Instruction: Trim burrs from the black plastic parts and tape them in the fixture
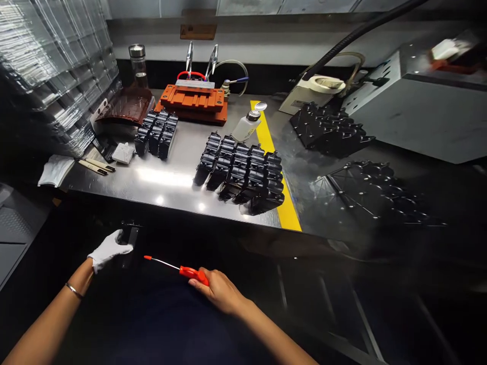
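Observation:
My left hand (pixel 111 249), in a white glove, is closed around a black plastic part (pixel 133 238) in front of the bench edge. The part's lower end is lost against the dark background. My bare right hand (pixel 222 291) grips a red air blow gun (pixel 190 272) by its body. Its thin metal nozzle ends in a red tip, which points left toward the black part, a short gap away. On the bench above my hands stand rows of similar black parts (pixel 243 170), and a smaller group of black parts (pixel 157 133) sits farther left.
An orange fixture (pixel 196 101) with upright metal levers is at the back, near a white pump bottle (pixel 247 125). Yellow tape (pixel 289 213) runs along the bench. More black parts (pixel 327 129) lie right, beside a grey box (pixel 429 101). Clear plastic trays (pixel 57 66) are stacked left.

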`<control>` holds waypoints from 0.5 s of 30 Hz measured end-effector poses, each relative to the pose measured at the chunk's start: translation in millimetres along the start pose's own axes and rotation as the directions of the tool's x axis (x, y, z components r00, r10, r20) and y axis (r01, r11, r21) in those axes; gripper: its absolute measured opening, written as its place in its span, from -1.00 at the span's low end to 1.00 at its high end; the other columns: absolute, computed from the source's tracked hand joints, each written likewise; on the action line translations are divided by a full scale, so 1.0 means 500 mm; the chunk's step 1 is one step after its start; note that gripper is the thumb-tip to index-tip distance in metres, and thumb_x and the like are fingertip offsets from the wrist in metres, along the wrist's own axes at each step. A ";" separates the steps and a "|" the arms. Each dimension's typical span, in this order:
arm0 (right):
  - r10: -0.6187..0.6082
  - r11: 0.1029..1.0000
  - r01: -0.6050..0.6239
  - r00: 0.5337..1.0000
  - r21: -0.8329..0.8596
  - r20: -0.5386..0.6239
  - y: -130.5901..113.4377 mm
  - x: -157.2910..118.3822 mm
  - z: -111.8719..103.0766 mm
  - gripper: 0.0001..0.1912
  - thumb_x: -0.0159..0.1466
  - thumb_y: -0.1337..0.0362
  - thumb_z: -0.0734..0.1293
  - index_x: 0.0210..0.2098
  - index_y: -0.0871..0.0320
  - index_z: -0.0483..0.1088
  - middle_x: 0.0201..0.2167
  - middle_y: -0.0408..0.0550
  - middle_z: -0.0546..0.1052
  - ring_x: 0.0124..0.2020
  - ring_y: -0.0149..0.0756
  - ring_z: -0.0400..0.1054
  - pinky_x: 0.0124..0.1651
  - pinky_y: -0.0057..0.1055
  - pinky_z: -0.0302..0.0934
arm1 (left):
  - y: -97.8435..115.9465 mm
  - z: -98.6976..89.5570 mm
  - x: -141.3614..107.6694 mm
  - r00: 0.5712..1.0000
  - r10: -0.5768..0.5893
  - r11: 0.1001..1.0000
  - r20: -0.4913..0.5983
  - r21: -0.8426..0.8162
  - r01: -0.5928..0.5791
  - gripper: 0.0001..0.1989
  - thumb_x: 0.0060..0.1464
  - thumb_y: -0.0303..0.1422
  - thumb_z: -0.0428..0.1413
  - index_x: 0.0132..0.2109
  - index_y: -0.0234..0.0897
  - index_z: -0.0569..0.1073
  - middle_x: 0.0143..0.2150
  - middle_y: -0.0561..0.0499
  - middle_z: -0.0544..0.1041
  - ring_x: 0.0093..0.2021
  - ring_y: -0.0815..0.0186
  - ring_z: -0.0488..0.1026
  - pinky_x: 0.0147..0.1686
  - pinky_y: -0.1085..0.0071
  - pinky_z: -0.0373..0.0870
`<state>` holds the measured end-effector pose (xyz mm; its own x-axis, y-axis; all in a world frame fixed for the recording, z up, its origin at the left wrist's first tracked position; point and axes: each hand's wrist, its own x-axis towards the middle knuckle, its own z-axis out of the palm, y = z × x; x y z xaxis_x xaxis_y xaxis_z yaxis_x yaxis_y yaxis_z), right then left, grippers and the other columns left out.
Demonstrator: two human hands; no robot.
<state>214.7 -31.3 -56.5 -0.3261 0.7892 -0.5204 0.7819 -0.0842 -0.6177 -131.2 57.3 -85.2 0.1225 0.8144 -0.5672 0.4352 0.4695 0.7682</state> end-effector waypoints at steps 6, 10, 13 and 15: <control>0.052 0.996 -0.050 0.999 0.077 -0.016 0.025 -0.012 -0.004 -0.49 0.27 -0.19 0.08 -0.46 0.09 0.27 -0.58 -0.19 0.35 -0.53 -0.37 0.22 -0.45 -0.45 -0.01 | 0.009 0.011 0.010 0.945 0.306 0.909 0.114 0.260 -0.325 -0.76 -0.12 -0.30 0.19 -0.22 -0.19 0.51 -0.05 -0.09 0.55 0.20 0.07 0.31 0.27 0.09 0.05; 0.066 0.995 -0.063 0.997 0.077 -0.033 0.037 -0.013 0.008 -0.50 0.27 -0.20 0.07 -0.45 0.08 0.26 -0.58 -0.19 0.36 -0.53 -0.34 0.26 -0.42 -0.43 0.03 | 0.054 0.013 0.021 0.987 0.101 0.986 0.121 0.123 -0.116 -0.41 -0.26 -0.16 0.32 -0.04 -0.29 0.43 -0.06 -0.13 0.56 -0.01 0.05 0.47 0.03 0.14 0.38; 0.057 0.995 -0.056 0.998 0.078 -0.011 0.032 -0.014 0.028 -0.52 0.28 -0.18 0.07 -0.42 0.07 0.26 -0.59 -0.19 0.36 -0.52 -0.31 0.30 -0.41 -0.43 0.06 | 0.078 0.041 0.043 0.995 0.019 0.990 -0.094 0.144 -0.005 -0.36 -0.17 -0.03 0.24 -0.01 -0.38 0.42 -0.02 -0.19 0.54 0.02 0.05 0.46 0.01 0.22 0.37; 0.058 0.997 -0.058 0.998 0.051 0.013 0.022 -0.015 0.040 -0.54 0.29 -0.17 0.07 -0.41 0.07 0.25 -0.61 -0.19 0.35 -0.52 -0.29 0.33 -0.41 -0.43 0.06 | 0.082 0.070 0.059 0.986 -0.007 0.985 -0.169 0.168 0.036 -0.39 -0.10 0.01 0.19 -0.02 -0.39 0.43 -0.02 -0.22 0.54 0.02 0.06 0.46 -0.01 0.26 0.37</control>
<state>215.2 -50.1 -71.1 -0.2874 0.7751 -0.5627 0.7712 -0.1611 -0.6159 -78.3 88.8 -80.7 -0.0334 0.8570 -0.5143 0.5829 0.4347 0.6864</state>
